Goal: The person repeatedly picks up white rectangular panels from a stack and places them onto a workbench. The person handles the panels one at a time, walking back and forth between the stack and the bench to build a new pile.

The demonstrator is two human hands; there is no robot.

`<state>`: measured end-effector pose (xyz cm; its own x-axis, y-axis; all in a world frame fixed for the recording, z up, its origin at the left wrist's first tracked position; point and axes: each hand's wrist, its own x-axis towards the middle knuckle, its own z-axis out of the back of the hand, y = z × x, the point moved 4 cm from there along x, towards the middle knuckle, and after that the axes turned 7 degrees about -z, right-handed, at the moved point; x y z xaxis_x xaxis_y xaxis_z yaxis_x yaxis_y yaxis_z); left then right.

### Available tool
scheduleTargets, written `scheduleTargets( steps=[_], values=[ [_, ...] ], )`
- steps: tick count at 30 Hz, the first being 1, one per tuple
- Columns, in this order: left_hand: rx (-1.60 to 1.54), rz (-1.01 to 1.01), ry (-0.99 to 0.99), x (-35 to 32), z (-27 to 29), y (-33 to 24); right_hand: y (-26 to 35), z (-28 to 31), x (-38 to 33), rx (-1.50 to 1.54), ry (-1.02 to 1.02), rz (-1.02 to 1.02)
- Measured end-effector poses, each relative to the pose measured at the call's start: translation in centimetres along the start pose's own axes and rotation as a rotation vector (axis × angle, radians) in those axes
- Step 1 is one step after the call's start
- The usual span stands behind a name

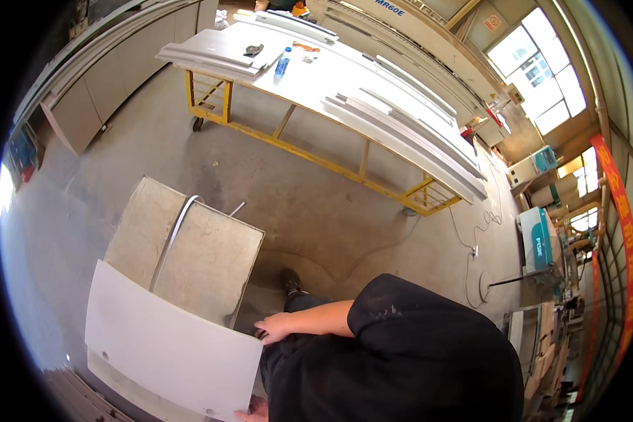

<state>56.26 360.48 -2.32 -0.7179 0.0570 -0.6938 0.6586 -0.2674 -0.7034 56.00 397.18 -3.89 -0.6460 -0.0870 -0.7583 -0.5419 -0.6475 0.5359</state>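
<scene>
Person stands bent over a flat cart (211, 260) w/ a grey-brown deck, holding a white panel (169, 344) over the cart's near edge. Panel's long axis runs from the cart's near-left corner toward the person's legs, slightly downhill to the right in the head view. Both hands sit at the panel's right short end, so the whole sheet stretches away to the left of the grip. One hand (274, 327) clasps the upper right corner, fingers curled over the edge, forearm coming in from the dark sleeve. The other hand (254, 410) is at the lower right corner, mostly cut off by the frame edge; can't tell how it grips, and which is left vs right isn't certain at this angle. A thin pale strip (170, 243) lies lengthwise on the deck, apart from the panel's far edge. Farther off, a yellow-framed trolley (316, 151) carries long white boards (401, 126) and a blue bottle (282, 62).
</scene>
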Motion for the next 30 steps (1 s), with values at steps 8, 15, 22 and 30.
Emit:
scheduleTargets(
  steps=[8,15,22,30],
  values=[
    [0.030,-0.021,0.138,2.3,-15.2,-7.2,-13.7,10.6,-9.1,0.019,-0.198,-0.250],
    [0.023,0.017,0.229,2.5,-29.5,-11.4,-30.5,13.1,-14.3,0.112,-0.314,-0.416],
    [-0.025,0.133,0.211,2.3,-41.3,-13.9,-41.6,10.5,-20.7,0.366,-0.440,-0.430],
    [-0.619,0.449,-0.265,4.0,-32.7,-10.8,-51.6,1.8,-23.8,0.519,-0.482,-0.677]
  ],
)
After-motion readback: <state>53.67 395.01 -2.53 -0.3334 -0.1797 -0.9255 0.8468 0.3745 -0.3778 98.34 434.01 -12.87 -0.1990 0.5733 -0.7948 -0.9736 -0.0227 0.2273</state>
